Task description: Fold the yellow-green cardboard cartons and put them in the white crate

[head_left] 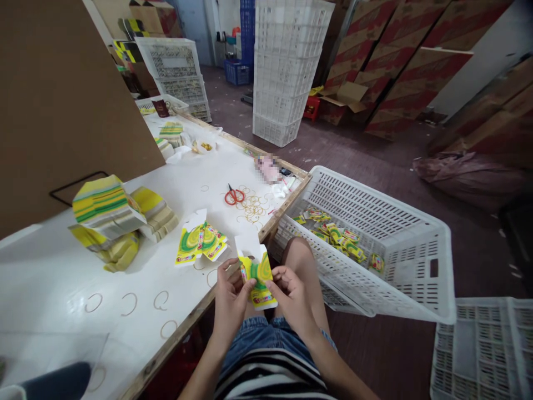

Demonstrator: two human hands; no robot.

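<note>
Two hands (pixel 230 298) (pixel 293 296), nearly closed, are pinching one yellow carton (pixel 259 286); I'm counting one pair of scissors (pixel 233 194) on the tabletop (pixel 181 183).

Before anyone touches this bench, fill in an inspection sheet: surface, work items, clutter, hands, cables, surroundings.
Surface: white tabletop with a wooden edge.
Work items: yellow-green carton, white flaps up, at the table edge; loose cartons on the table nearby; bundled stacks farther left.
Clutter: red-handled scissors beside scattered tan rings; pixelated pink item near the far edge, unidentifiable.
Hands: left hand and right hand grip the carton from opposite sides.
Cables: nothing seen.
Surroundings: white crate on the right, small yellow-green packets inside; stacked white crates and cardboard boxes behind.
</note>
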